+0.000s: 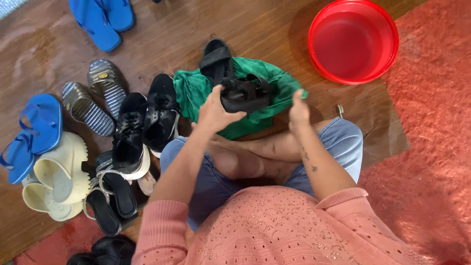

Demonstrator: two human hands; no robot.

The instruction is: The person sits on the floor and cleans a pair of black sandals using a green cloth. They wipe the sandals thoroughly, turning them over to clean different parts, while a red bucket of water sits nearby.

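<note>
Pink-sleeved left hand (214, 109) clenched fingers on the near-left end of the black sandal (245, 93), long axis left-right over the green cloth (196, 91); right hand (298, 109) pinched the cloth's right edge, just right of it.

No package, sign or screen is visible here. The only label-like mark is a small round yellow emblem (102, 75) on the insole of a dark ribbed slipper (107, 86), which lies on the floor well to the left of where the hands grip, and beyond them. Its details are too small to tell.
</note>
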